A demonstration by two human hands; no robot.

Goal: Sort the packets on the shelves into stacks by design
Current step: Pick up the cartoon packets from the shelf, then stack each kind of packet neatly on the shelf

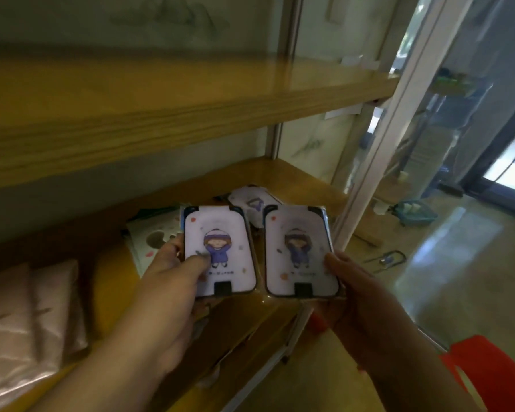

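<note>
So the setup is a wooden shelving unit; the upper shelf (pixel 191 105) runs across the top of the view and looks bare from here, and the lower shelf (pixel 295 179) is where the stuff is. At the back of that lower shelf there's a loose pile of packets (pixel 250 200), one showing a bit of purple print; to the left of them, partly behind the left hand, lies a packet with a different design (pixel 152 236), pale with a dark blob and small coloured spots. Far left on the same shelf sit some shiny pinkish wrapped bundles (pixel 33 310). A white metal upright (pixel 378 162) of the frame runs diagonally just right of the packets; past it is a glossy floor with a teal basket (pixel 416 214) and what looks like a lock (pixel 387 258); something red (pixel 494 370) pokes in bottom right, can't tell what.

Hands now: the left hand (pixel 170 281) is closed around the left packet (pixel 219 252), thumb pressed flat on its face by the little cartoon figure in a purple coat; the right hand (pixel 357 292) grips the right packet (pixel 299 254) by its right edge, fingers behind it. Both packets are upright, side by side, edges just about touching, held in front of the lower shelf; same design on both as far as I can see, though the right one is blurrier.
</note>
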